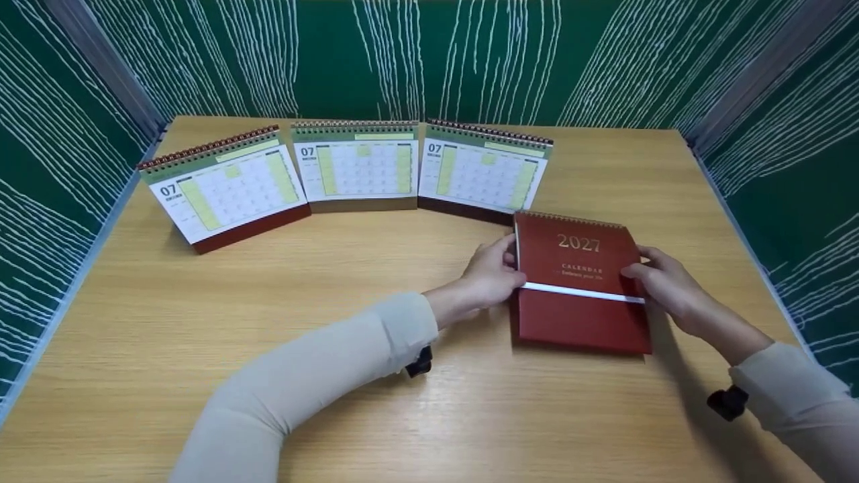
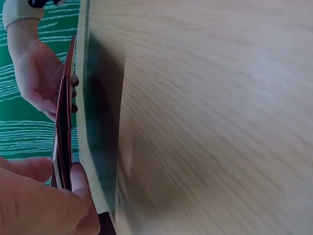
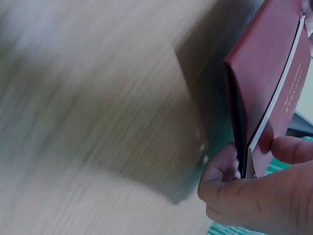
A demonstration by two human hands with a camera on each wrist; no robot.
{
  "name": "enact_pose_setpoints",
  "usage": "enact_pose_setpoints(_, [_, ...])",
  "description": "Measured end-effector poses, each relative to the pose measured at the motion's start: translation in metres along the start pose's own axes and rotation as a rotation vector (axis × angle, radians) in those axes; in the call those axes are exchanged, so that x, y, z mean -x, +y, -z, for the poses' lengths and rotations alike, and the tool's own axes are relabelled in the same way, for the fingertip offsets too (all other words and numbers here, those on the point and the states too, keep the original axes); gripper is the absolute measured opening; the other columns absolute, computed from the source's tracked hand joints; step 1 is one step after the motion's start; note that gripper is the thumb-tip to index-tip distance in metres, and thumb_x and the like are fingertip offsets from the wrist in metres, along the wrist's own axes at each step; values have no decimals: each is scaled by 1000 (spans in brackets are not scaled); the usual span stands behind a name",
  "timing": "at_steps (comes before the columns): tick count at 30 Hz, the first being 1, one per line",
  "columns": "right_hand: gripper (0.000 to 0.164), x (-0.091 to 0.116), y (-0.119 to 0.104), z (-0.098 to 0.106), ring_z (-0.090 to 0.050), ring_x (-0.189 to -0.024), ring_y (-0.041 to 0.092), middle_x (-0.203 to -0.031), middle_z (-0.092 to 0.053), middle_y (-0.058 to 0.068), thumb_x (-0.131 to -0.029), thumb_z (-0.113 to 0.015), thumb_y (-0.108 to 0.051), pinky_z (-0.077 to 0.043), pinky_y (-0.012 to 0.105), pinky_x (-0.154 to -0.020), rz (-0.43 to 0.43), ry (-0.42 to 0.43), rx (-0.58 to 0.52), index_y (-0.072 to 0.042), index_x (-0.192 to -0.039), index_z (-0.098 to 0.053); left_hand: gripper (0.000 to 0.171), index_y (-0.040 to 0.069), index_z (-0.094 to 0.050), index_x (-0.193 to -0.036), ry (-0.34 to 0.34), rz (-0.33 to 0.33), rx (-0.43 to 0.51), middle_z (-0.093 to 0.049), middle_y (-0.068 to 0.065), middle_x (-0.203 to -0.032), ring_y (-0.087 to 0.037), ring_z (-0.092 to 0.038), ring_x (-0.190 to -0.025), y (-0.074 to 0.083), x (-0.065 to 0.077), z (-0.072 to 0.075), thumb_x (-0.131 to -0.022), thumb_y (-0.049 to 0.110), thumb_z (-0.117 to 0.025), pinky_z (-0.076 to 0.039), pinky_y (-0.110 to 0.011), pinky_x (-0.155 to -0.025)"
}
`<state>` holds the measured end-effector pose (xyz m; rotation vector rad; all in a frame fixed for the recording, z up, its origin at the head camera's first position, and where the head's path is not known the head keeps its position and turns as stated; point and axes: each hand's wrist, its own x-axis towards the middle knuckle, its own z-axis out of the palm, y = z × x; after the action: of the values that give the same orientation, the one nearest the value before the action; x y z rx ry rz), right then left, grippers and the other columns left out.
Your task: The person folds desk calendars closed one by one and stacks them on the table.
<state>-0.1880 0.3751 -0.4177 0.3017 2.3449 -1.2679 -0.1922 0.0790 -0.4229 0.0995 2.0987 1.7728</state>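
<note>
A dark red desk calendar (image 1: 582,322) with gold "2027" lettering and a spiral binding along its far edge is held between both hands. Its body looks nearly flat, and a white page edge crosses the front. My left hand (image 1: 488,275) grips its left side, thumb on the front and fingers behind. On the right side, my right hand (image 1: 671,288) pinches the edge with the thumb over the cover. From the left wrist view, the calendar (image 2: 63,112) appears edge-on, raised off the tabletop with a shadow beneath. In the right wrist view, fingers curl under the calendar (image 3: 266,63).
Three desk calendars stand in an arc at the back, each showing a "07" page: a left one (image 1: 235,191), a middle one (image 1: 366,168) and a right one (image 1: 480,171). The right one is close behind the held calendar. Green, white-streaked panels (image 1: 429,60) border the wooden table (image 1: 335,268).
</note>
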Motion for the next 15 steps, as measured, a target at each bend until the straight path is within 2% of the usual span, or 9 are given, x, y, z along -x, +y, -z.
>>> enact_pose_setpoints(11, [77, -9, 6, 25, -32, -143, 45, -164, -24, 36, -112, -38, -34, -30, 63, -123, -23, 62, 45, 2, -168, -2, 79, 7, -44, -161, -9, -22, 36, -53, -10, -119, -12, -62, -93, 3, -17, -27, -90, -17, -65, -57, -22, -84])
enact_pose_setpoints(15, [76, -16, 9, 31, -30, -143, 45, -165, -22, 36, -111, -37, -33, -29, 63, -123, -31, 90, 40, 3, -168, -2, 80, 8, -42, -163, -19, 3, 58, -53, -9, -124, -11, -62, -94, 5, -21, -36, -90, -15, -66, -57, -20, -84])
